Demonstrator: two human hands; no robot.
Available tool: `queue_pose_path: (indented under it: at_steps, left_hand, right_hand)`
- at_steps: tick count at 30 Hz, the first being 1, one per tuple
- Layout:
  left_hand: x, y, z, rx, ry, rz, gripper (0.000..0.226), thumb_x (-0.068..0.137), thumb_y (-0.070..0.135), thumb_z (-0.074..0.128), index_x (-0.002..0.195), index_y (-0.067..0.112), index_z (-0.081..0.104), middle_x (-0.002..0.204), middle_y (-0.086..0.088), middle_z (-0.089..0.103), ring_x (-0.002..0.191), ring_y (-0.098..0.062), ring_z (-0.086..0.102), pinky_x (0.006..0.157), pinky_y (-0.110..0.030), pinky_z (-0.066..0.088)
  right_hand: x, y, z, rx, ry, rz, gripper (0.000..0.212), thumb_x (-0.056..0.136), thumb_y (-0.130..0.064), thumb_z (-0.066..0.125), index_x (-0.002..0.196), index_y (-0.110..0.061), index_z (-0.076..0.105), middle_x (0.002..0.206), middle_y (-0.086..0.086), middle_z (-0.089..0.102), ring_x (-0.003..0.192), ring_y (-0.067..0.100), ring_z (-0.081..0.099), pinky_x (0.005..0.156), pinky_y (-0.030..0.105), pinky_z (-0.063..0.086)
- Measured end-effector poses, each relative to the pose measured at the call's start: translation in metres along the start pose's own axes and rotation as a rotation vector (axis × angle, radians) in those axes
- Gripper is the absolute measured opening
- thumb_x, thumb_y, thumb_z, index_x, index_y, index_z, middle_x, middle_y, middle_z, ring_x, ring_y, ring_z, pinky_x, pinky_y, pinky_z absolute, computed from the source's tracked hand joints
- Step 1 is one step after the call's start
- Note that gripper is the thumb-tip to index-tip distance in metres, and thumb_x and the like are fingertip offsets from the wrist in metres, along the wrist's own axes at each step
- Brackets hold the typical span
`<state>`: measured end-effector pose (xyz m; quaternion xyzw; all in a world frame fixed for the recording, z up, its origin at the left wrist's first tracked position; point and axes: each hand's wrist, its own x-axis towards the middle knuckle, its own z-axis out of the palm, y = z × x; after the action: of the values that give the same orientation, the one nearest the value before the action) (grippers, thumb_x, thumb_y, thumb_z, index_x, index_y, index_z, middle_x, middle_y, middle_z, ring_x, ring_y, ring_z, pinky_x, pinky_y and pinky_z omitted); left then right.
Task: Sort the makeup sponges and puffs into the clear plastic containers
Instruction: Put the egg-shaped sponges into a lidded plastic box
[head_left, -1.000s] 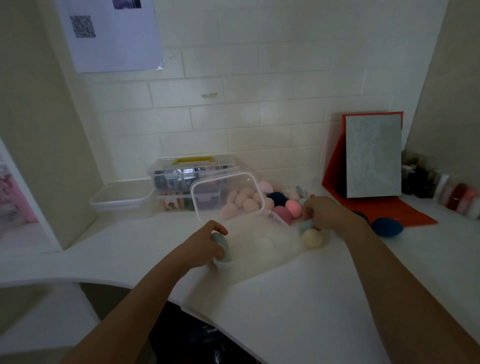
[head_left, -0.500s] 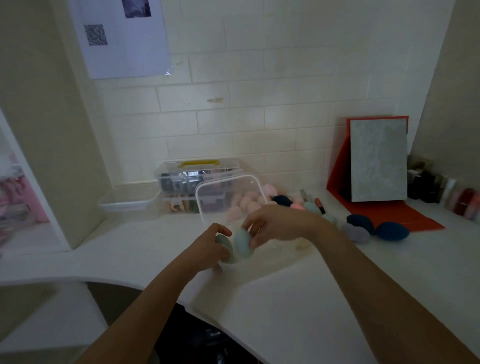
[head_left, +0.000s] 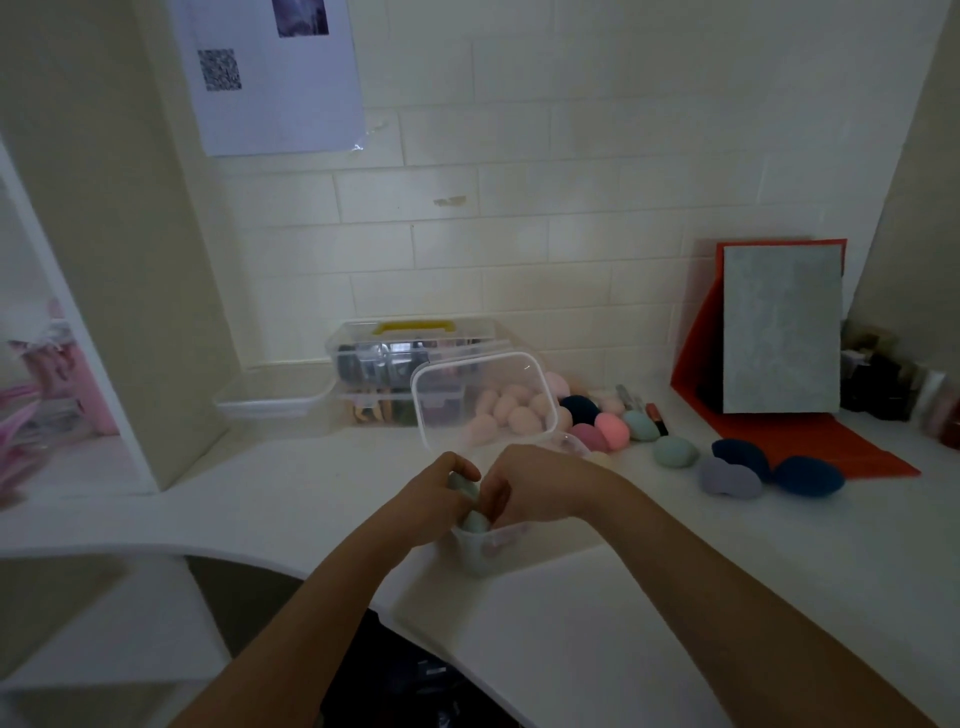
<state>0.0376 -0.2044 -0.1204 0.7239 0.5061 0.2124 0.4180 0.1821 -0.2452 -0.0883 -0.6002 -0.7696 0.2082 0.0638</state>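
Observation:
A small clear container (head_left: 485, 553) stands on the white counter near its front edge, with both hands meeting over it. My left hand (head_left: 431, 499) grips a pale green sponge (head_left: 461, 484) at the container's left rim. My right hand (head_left: 530, 491) has its fingers curled down onto a second pale green sponge (head_left: 474, 521) at the container's mouth. Behind them a larger clear box (head_left: 441, 415) with its lid raised holds several peach sponges (head_left: 511, 410). Loose sponges lie to the right: pink (head_left: 613, 428), green (head_left: 674, 451), lilac (head_left: 730, 478) and navy (head_left: 808, 475).
A clear case with a yellow handle (head_left: 413, 328) and a shallow clear tray (head_left: 275, 402) stand against the tiled wall. A red folder with a grey board (head_left: 782, 338) leans at the right, beside small bottles (head_left: 898, 384). The counter's front edge (head_left: 291, 558) curves inward on the left.
My right hand came back from the sponge pile with a pale green sponge and now has it at the small container's mouth. My left hand stayed at the container.

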Motion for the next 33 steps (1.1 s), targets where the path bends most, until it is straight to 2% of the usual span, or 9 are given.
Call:
queue_pose_path:
  at_steps: [5,8,10,13,17,20,23,29,33]
  left_hand:
    - [0.002,0.0,0.0,0.051,-0.012,0.008,0.023,0.083,0.005,0.054,0.083,0.026,0.046,0.082,0.0,0.05,0.071,-0.012,0.045,0.058,-0.022,0.035]
    - [-0.003,0.003,-0.006,0.054,-0.09,0.001,0.019,0.079,0.014,0.058,0.092,0.025,0.047,0.09,-0.002,0.052,0.077,-0.013,0.047,0.065,-0.023,0.038]
    - [-0.007,0.007,-0.011,0.0,-0.172,-0.027,0.036,0.064,0.025,0.062,0.098,0.023,0.048,0.096,-0.003,0.051,0.084,-0.016,0.046,0.074,-0.025,0.039]
    - [-0.009,0.01,-0.013,0.051,-0.206,-0.04,0.051,0.057,0.03,0.064,0.105,0.023,0.047,0.097,-0.001,0.051,0.083,-0.014,0.047,0.072,-0.024,0.04]
    - [-0.007,0.006,-0.008,0.12,-0.128,0.001,0.038,0.076,0.017,0.069,0.107,0.021,0.045,0.095,-0.001,0.049,0.077,-0.01,0.045,0.064,-0.022,0.039]
    - [-0.008,0.006,-0.006,0.085,-0.096,0.016,0.035,0.078,0.011,0.066,0.105,0.019,0.045,0.088,0.001,0.046,0.072,-0.011,0.043,0.059,-0.021,0.036]
    - [-0.007,0.004,-0.006,0.095,-0.089,0.02,0.035,0.077,0.012,0.066,0.103,0.02,0.045,0.088,0.002,0.045,0.073,-0.011,0.043,0.06,-0.022,0.037]
    - [-0.005,0.003,-0.006,0.091,-0.088,0.025,0.034,0.077,0.011,0.065,0.104,0.02,0.046,0.09,0.0,0.046,0.073,-0.011,0.044,0.059,-0.022,0.036]
    - [-0.006,0.004,-0.006,0.086,-0.099,0.022,0.036,0.075,0.014,0.067,0.103,0.02,0.046,0.086,0.002,0.045,0.072,-0.01,0.044,0.059,-0.022,0.036]
  right_hand:
    - [0.007,-0.011,0.003,-0.174,-0.034,0.059,0.032,0.077,-0.036,0.074,0.103,-0.016,0.074,0.098,0.005,0.072,0.095,0.02,0.064,0.088,0.026,0.047]
    - [0.007,-0.011,0.002,-0.139,-0.045,0.089,0.035,0.078,-0.033,0.074,0.107,-0.014,0.073,0.103,0.007,0.071,0.099,0.021,0.064,0.089,0.027,0.046]
    - [0.008,-0.009,0.003,-0.131,-0.042,0.126,0.035,0.075,-0.036,0.075,0.104,-0.015,0.074,0.1,0.006,0.072,0.097,0.022,0.066,0.091,0.03,0.049]
    - [0.007,-0.004,0.004,-0.149,0.029,0.128,0.037,0.065,-0.049,0.079,0.088,-0.022,0.077,0.083,0.0,0.074,0.084,0.018,0.068,0.081,0.031,0.052]
    - [-0.011,0.002,-0.018,0.039,0.09,0.081,0.024,0.072,-0.039,0.078,0.087,-0.021,0.075,0.08,-0.006,0.07,0.07,0.004,0.06,0.061,0.016,0.045]
    - [-0.015,0.023,-0.042,0.1,0.444,0.121,0.019,0.079,-0.038,0.071,0.087,-0.021,0.072,0.088,-0.004,0.064,0.075,0.007,0.056,0.063,0.022,0.041]
    - [-0.014,0.062,-0.052,-0.063,0.748,0.362,0.023,0.086,-0.016,0.06,0.107,-0.008,0.063,0.106,0.011,0.06,0.097,0.028,0.058,0.079,0.032,0.047]
    - [-0.024,0.137,-0.036,-0.194,0.365,0.706,0.051,0.094,-0.011,0.043,0.143,-0.006,0.031,0.139,0.015,0.047,0.125,0.028,0.047,0.1,0.034,0.039]
    - [-0.025,0.139,-0.035,-0.112,0.407,0.725,0.048,0.097,-0.01,0.041,0.142,-0.002,0.029,0.139,0.018,0.045,0.126,0.03,0.047,0.101,0.034,0.038]
